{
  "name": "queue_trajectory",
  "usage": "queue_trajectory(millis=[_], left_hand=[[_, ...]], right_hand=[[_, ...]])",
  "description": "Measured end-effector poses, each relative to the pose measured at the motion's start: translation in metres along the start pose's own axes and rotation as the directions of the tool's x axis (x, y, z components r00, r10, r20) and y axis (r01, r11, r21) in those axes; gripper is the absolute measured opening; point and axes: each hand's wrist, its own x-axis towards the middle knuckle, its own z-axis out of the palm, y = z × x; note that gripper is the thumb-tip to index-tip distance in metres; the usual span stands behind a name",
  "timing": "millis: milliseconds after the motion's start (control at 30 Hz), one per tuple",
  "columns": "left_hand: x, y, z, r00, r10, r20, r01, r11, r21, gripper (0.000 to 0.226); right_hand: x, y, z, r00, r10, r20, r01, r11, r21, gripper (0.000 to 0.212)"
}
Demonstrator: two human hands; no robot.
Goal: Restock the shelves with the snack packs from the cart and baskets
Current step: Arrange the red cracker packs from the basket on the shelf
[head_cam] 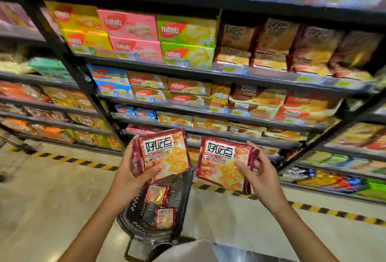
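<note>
Both grips are full: the left hand (133, 175) holds one red snack pack (161, 153), the right hand (261, 173) another pack (223, 163), raised before the shelves (208, 113). Below, near, two more packs (157, 194) lie in a black basket (179, 201).

The left hand (133, 175) grips a dark red biscuit pack (161, 154) from below, thumb across its front, while the right hand (261, 175) holds a matching pack (224, 163) just beside it, the two packs apart and tilted toward each other. Beneath them on the floor stands a black basket (181, 194) with two more of the same red packs (160, 207) lying inside. Behind runs black shelving (208, 73) stacked with yellow, pink and green Nabati wafer boxes (133, 36) and brown biscuit bags (292, 46), with yellow-and-black hazard tape (83, 162) along the floor at its foot.
</note>
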Motion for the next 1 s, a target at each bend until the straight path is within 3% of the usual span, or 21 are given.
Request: queue_trajectory(millis=[400, 1000], left_hand=[[-0.011, 0.083, 0.18, 0.959, 0.179, 0.22, -0.187, 0.982, 0.016, 0.087], [0.074, 0.134, 0.239, 0.924, 0.292, 0.245, -0.304, 0.953, 0.011, 0.089]], right_hand=[[-0.052, -0.015, -0.186, 0.953, -0.089, -0.29, 0.108, 0.993, 0.052, 0.055], [0.021, -0.046, -0.246, 0.905, -0.229, -0.359, 0.226, 0.973, -0.05, 0.052]])
